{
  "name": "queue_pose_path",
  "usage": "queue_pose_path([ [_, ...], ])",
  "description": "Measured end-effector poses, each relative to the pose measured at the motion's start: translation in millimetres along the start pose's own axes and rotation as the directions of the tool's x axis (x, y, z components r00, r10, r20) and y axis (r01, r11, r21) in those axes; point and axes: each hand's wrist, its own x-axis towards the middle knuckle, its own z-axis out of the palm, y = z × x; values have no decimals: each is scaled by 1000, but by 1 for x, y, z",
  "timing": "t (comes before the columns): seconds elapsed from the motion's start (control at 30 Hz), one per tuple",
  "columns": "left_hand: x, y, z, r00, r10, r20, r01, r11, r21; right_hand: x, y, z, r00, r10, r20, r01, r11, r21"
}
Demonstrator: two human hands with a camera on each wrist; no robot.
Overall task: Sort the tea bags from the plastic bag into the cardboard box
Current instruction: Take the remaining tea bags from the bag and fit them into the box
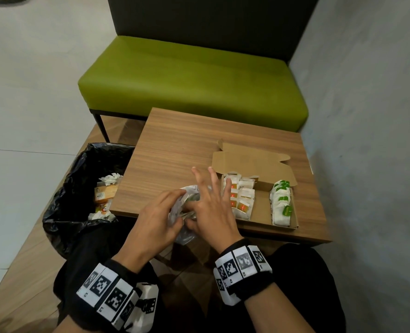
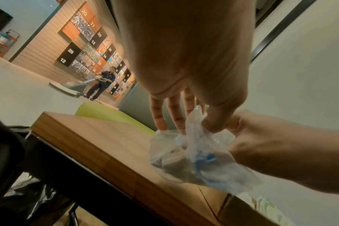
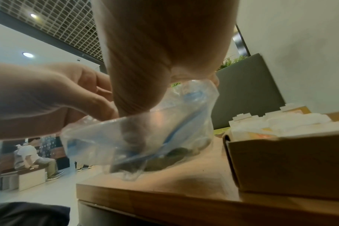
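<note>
A clear plastic bag (image 1: 185,233) (image 2: 199,160) (image 3: 145,137) with a few tea bags inside lies at the table's near edge, between my hands. My left hand (image 1: 160,212) (image 2: 201,125) pinches the bag's upper edge with thumb and fingers. My right hand (image 1: 211,200) (image 3: 155,85) has its thumb down inside the bag, and its fingers are straight and spread above it. Just right of the bag stands the open cardboard box (image 1: 261,204) (image 3: 281,160). It holds orange-tagged tea bags (image 1: 242,200) on its left and green-tagged tea bags (image 1: 282,205) on its right.
The small wooden table (image 1: 175,152) stands against a grey wall on the right. A bin with a black liner (image 1: 79,188) holding rubbish sits left of the table. A green bench (image 1: 187,75) is behind it. A person (image 2: 101,82) works a floor machine far off.
</note>
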Motion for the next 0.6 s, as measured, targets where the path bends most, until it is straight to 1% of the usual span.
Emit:
queue_pose_path([
  [0.07, -1, 0, 0, 1000, 0, -2, 0, 1000, -17, 2, -1, 1, 1000, -3, 21, 5, 998, -63],
  [0.13, -1, -2, -1, 1000, -1, -3, 1, 1000, -22, 3, -1, 0, 1000, -21, 22, 23, 996, -90],
  [0.27, 0, -6, -4, 1000, -15, -7, 15, 1000, -15, 0, 1, 2, 999, -2, -38, 2, 1000, -6],
  [0.33, 0, -8, -5, 1000, -15, -10, 15, 1000, -19, -1, 4, 2, 1000, 5, -24, -6, 1000, -5],
  [0.4, 1, -7, -6, 1000, -10, -7, 9, 1000, -24, 0, 4, 2, 1000, 12, 13, -11, 999, -36],
  [0.47, 2, -4, -6, 1000, -4, 4, 4, 1000, -25, 2, 1, 3, 999, 18, 30, -15, 995, -103],
  [0.53, 2, -3, -5, 1000, -1, 10, 1, 1000, -25, 5, -1, 8, 999, 35, 28, -31, 990, -138],
  [0.6, 2, -3, -5, 1000, -9, 17, 9, 1000, -24, 7, -2, 15, 999, 44, 4, -43, 990, -135],
])
